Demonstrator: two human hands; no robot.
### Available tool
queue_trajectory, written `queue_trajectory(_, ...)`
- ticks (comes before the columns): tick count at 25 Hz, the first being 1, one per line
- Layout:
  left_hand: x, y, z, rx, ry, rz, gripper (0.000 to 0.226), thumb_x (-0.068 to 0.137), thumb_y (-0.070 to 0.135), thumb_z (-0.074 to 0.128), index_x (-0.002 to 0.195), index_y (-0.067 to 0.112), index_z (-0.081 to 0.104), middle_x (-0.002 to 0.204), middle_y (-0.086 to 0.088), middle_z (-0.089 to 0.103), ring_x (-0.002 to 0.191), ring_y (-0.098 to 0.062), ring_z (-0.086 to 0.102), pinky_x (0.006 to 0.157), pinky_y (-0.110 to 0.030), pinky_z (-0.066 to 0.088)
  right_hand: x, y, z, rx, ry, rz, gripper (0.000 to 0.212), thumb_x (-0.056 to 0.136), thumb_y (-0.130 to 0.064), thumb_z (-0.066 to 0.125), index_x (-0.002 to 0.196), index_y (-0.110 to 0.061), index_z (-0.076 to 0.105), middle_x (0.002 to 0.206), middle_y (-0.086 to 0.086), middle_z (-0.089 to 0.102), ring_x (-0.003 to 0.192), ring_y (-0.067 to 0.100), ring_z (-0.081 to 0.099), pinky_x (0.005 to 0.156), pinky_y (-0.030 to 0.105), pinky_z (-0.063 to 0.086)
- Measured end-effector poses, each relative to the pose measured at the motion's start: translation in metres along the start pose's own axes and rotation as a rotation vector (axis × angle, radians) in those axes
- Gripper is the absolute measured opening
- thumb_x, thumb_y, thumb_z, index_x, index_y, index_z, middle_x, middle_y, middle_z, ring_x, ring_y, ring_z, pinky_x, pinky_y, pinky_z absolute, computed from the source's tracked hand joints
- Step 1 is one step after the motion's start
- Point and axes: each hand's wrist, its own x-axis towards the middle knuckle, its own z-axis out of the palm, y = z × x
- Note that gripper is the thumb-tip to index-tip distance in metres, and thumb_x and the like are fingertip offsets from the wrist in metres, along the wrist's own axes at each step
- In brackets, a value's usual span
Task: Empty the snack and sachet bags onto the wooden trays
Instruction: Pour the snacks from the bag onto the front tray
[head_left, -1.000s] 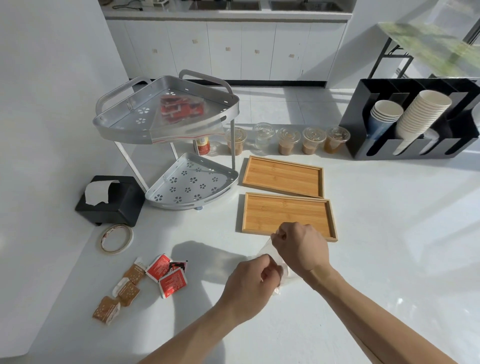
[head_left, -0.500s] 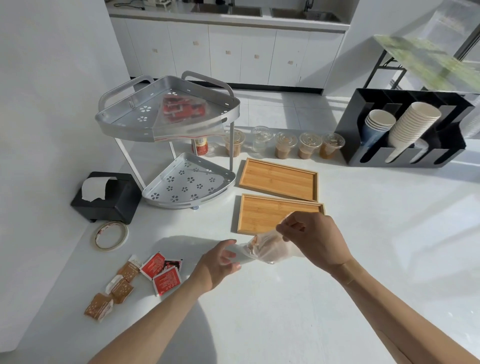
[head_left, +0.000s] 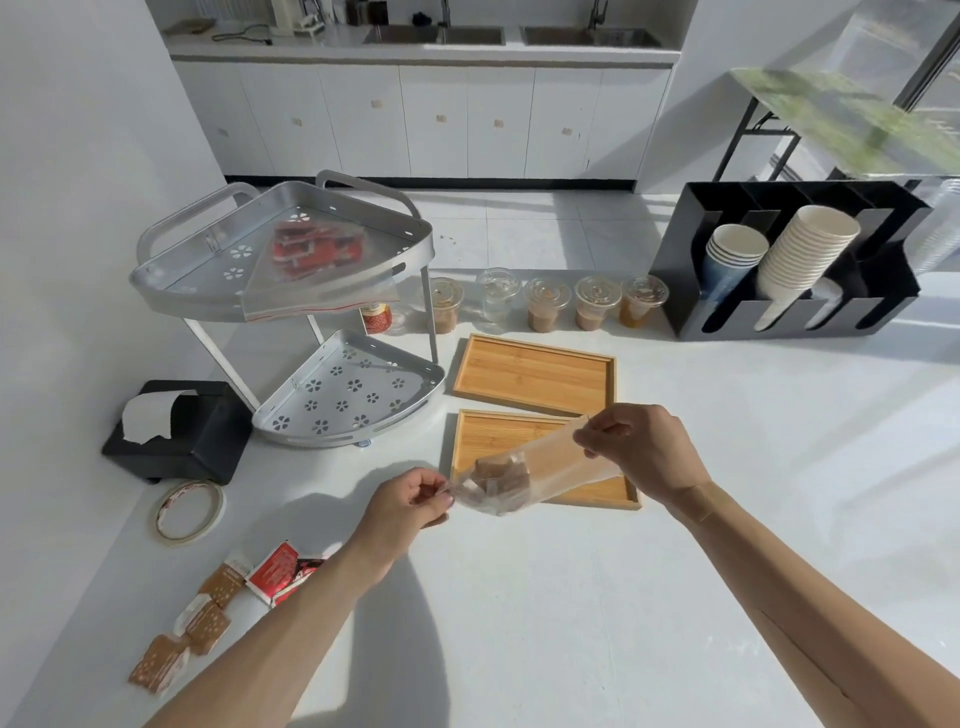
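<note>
Both my hands hold a clear plastic bag (head_left: 550, 470) stretched over the near wooden tray (head_left: 488, 434). My left hand (head_left: 408, 501) pinches its lower left corner, my right hand (head_left: 644, 452) pinches its upper right end. Brown snack packets (head_left: 501, 475) lie bunched in the bag's lower end. The far wooden tray (head_left: 532, 374) sits just behind, bare. A second clear bag with red sachets (head_left: 311, 249) rests on the top tier of the metal corner rack (head_left: 415, 254).
Loose brown packets (head_left: 202, 621) and red sachets (head_left: 283, 569) lie near the left front edge, beside a tape roll (head_left: 189, 512). A black tissue box (head_left: 182, 434) stands left. Lidded cups (head_left: 548, 301) line the back; a black cup holder (head_left: 789, 260) stands back right.
My hands have lifted the bag off the counter, drawn apart and stretched it out over the near tray. The right hand has risen above the left.
</note>
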Motion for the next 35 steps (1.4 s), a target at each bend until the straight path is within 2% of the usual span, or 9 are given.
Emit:
queue_trajectory(5,0.024,0.041,-0.006,0.157,0.065,0.063,0.017,0.088,0.008,0.068,0.077,0.021,0.066,0.075,0.005,0.063,0.072,-0.009,0.058,0.076,-0.029,0.059,0.040,0.043,0.020,0.196,-0.043,0.161,0.008,0.084,-0.025,0.072,0.078,-0.021,0.074,0.077,-0.003,0.075,0.077,0.013,0.063,0.070,0.030,0.050)
queue_trajectory(9,0.046,0.063,0.000,0.364,0.062,0.099,0.016,0.091,0.014,0.065,0.078,0.022,0.060,0.082,-0.002,0.059,0.069,-0.008,0.054,0.056,-0.023,0.057,0.061,0.074,0.046,0.273,-0.042,0.281,0.010,0.085,-0.026,0.072,0.087,-0.017,0.075,0.085,-0.001,0.072,0.078,0.016,0.061,0.071,0.030,0.048)
queue_trajectory(11,0.057,0.073,0.007,0.478,0.074,0.138,0.018,0.091,0.013,0.063,0.077,0.023,0.058,0.090,0.000,0.062,0.076,-0.017,0.061,0.051,-0.023,0.056,0.068,0.086,0.054,0.298,-0.035,0.332,0.013,0.085,-0.027,0.072,0.090,-0.015,0.074,0.086,0.001,0.071,0.078,0.018,0.060,0.071,0.029,0.045)
queue_trajectory(14,0.070,0.087,0.018,0.564,0.093,0.179,0.020,0.089,0.008,0.062,0.076,0.023,0.059,0.088,-0.002,0.064,0.088,-0.029,0.067,0.064,-0.039,0.062,0.073,0.099,0.064,0.296,-0.027,0.375,0.018,0.086,-0.030,0.071,0.093,-0.014,0.073,0.091,0.004,0.072,0.080,0.020,0.061,0.075,0.032,0.049)
queue_trajectory(17,0.079,0.100,0.025,0.657,0.092,0.252,0.016,0.087,0.009,0.065,0.078,0.021,0.062,0.081,-0.003,0.065,0.084,-0.028,0.065,0.078,-0.046,0.059,0.076,0.108,0.070,0.307,-0.021,0.417,0.022,0.087,-0.033,0.069,0.095,-0.013,0.072,0.087,0.003,0.070,0.081,0.021,0.062,0.073,0.033,0.050)
queue_trajectory(21,0.085,0.118,0.030,0.784,0.080,0.337,0.016,0.087,0.012,0.066,0.079,0.025,0.061,0.077,0.005,0.064,0.077,-0.017,0.061,0.071,-0.024,0.052,0.080,0.109,0.075,0.380,-0.048,0.475,0.022,0.088,-0.036,0.068,0.094,-0.014,0.070,0.077,0.000,0.065,0.071,0.017,0.060,0.055,0.026,0.041)
queue_trajectory(23,0.085,0.125,0.032,0.814,0.069,0.357,0.016,0.087,0.013,0.067,0.080,0.026,0.061,0.077,0.008,0.063,0.074,-0.010,0.059,0.064,-0.009,0.043,0.082,0.107,0.077,0.423,-0.050,0.497,0.023,0.088,-0.034,0.068,0.095,-0.012,0.069,0.080,0.001,0.066,0.067,0.015,0.059,0.052,0.025,0.041)
queue_trajectory(25,0.084,0.133,0.034,0.787,0.056,0.371,0.015,0.086,0.014,0.069,0.080,0.026,0.062,0.078,0.010,0.065,0.073,-0.007,0.059,0.064,-0.006,0.042,0.085,0.105,0.080,0.451,-0.052,0.514,0.026,0.089,-0.032,0.068,0.098,-0.008,0.069,0.080,0.003,0.065,0.068,0.015,0.058,0.052,0.024,0.041)
queue_trajectory(35,0.085,0.162,0.053,0.692,-0.050,0.462,0.010,0.083,0.013,0.072,0.082,0.022,0.066,0.076,0.009,0.067,0.071,-0.014,0.063,0.072,-0.031,0.058,0.086,0.092,0.093,0.710,-0.125,0.629,0.020,0.091,-0.032,0.066,0.097,-0.012,0.066,0.085,-0.004,0.066,0.073,0.012,0.059,0.060,0.027,0.046)
